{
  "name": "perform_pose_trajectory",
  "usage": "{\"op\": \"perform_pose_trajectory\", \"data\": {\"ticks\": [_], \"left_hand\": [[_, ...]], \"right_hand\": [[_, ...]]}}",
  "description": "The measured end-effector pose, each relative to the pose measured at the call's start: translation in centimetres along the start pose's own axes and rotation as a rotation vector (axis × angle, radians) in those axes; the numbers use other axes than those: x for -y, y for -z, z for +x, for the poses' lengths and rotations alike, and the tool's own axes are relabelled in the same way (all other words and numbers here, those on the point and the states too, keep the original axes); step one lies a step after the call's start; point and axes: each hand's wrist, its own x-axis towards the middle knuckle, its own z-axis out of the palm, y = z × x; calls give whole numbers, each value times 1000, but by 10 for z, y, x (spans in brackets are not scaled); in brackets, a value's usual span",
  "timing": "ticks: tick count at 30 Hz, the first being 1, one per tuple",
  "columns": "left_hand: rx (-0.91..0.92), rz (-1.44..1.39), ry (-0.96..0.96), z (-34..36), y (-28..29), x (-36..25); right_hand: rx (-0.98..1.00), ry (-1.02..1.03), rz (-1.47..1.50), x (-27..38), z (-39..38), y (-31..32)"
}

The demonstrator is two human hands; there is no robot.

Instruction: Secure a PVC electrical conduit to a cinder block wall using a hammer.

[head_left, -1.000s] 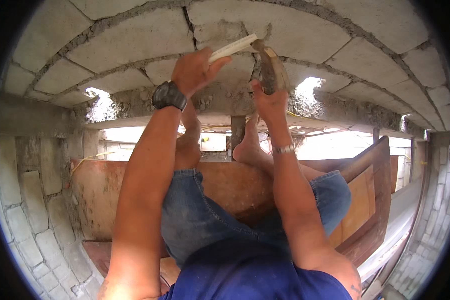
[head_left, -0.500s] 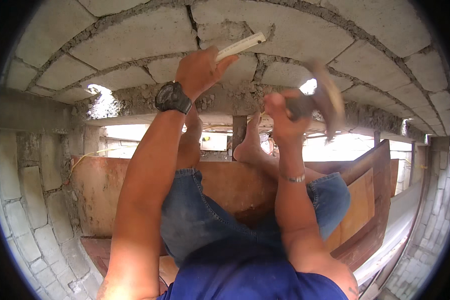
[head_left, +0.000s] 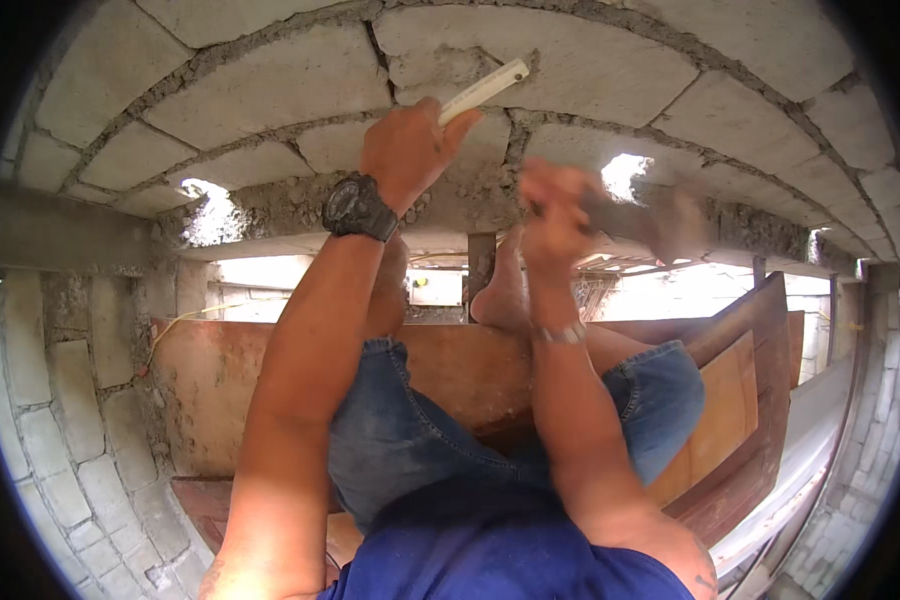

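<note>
My left hand (head_left: 402, 155), with a black watch on its wrist, is closed round a slim white plastic pipe (head_left: 486, 88). The pipe slants up to the right in front of the grey block wall (head_left: 570, 60), and a small dark hole shows near its free end. Lower and to the right, my right hand (head_left: 555, 215) grips a hammer (head_left: 665, 222). Motion smears the hammer's head, which points to the right, away from the pipe. Whatever the left fingers cover of the pipe is hidden.
Rough mortar joints and a ledge (head_left: 450, 205) run along the wall's foot, with bright gaps at both sides. Brown wooden boards (head_left: 220, 390) lie under my bent legs and bare feet. More block walls (head_left: 70, 400) rise at left and right.
My right hand has shifted a little left with the hammer, whose head is now more blurred. The left hand and the pipe have barely moved.
</note>
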Motion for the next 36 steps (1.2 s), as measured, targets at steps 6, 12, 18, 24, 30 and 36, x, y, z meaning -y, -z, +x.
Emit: {"op": "perform_pose_trajectory", "data": {"ticks": [6, 12, 18, 24, 30, 36], "left_hand": [[-101, -14, -15, -1, -1, 10], [-93, -30, 9, -1, -5, 3], [-56, -40, 60, -1, 1, 6], [-57, -62, 101, 0, -2, -1], [100, -151, 112, -6, 3, 19], [25, -173, -70, -15, -5, 13]], "right_hand": [[156, -508, -253, 31, 12, 5], [-211, 138, -298, -4, 9, -11], [50, -315, 99, 43, 15, 3], [14, -234, -129, -13, 22, -1], [204, -614, -759, -3, -4, 59], [125, -507, -947, 40, -23, 54]]}}
